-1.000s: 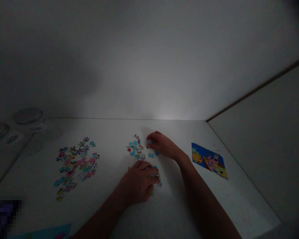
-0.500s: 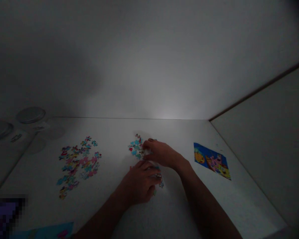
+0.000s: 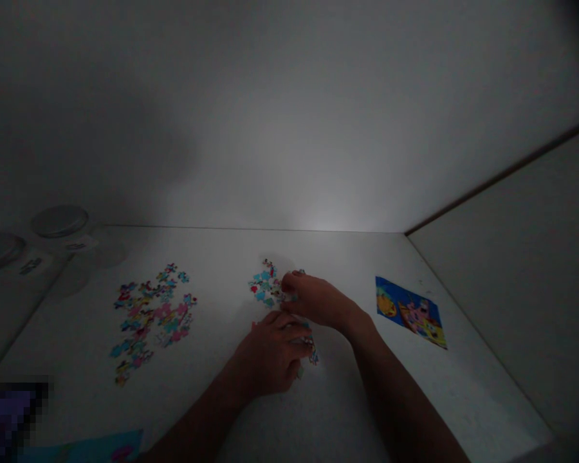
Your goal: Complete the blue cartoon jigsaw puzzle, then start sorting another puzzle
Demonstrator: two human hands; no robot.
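Observation:
A loose cluster of jigsaw puzzle pieces (image 3: 264, 285), in light blue, red and white, lies on the white table. My right hand (image 3: 316, 301) reaches over its right side, fingers bent down and the thumb apart from them, with pieces visible beside the fingertips. Nearer to me, my left hand (image 3: 273, 354) rests palm down, its fingers stretched to the right over more puzzle pieces (image 3: 312, 354) that it partly hides. Under both palms the pieces cannot be made out.
A large spread of puzzle pieces (image 3: 154, 315) lies to the left. At right is a colourful cartoon picture (image 3: 412, 312). Two clear containers with round lids (image 3: 60, 220) stand at the far left. A light-blue printed sheet (image 3: 91, 447) lies at the near left. Walls (image 3: 289, 128) enclose the back and right.
My right hand has shifted slightly to the right, uncovering a little more of the central cluster. My left hand stays almost where it was.

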